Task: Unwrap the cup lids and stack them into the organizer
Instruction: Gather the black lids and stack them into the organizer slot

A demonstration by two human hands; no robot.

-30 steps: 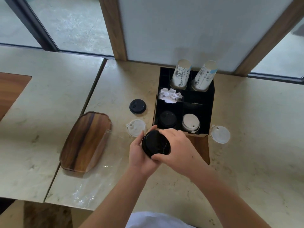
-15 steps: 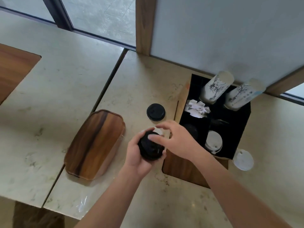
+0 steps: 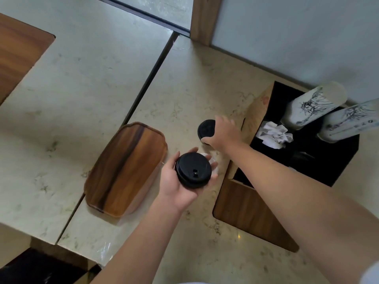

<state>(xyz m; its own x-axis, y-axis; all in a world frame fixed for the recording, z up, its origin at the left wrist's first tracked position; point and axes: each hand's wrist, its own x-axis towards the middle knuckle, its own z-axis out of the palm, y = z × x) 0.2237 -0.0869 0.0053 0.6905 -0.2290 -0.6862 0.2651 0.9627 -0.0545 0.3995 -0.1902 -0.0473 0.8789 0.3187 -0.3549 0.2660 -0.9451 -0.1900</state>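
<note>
My left hand (image 3: 178,181) holds a stack of black cup lids (image 3: 193,170) in its palm, fingers curled up around the rim. My right hand (image 3: 222,133) reaches across to a second black lid (image 3: 206,128) on the counter and grips its near edge between thumb and fingers. A clear lid (image 3: 213,162) lies on the counter just behind the held stack, mostly hidden. The organizer (image 3: 256,111), black inside with wooden walls, stands at the right; my right forearm covers its front compartments.
A wooden tray (image 3: 127,167) lies left of my hands. Two wrapped cup sleeves (image 3: 313,103) and crumpled white paper (image 3: 274,135) sit in the organizer's back compartments. Clear plastic wrap (image 3: 106,249) lies at the counter's front edge. A dark seam (image 3: 151,74) splits the marble counter.
My right hand left the held stack and reached forward to the black lid on the counter. My left hand turned palm up with the stack. The camera swung left and closer.
</note>
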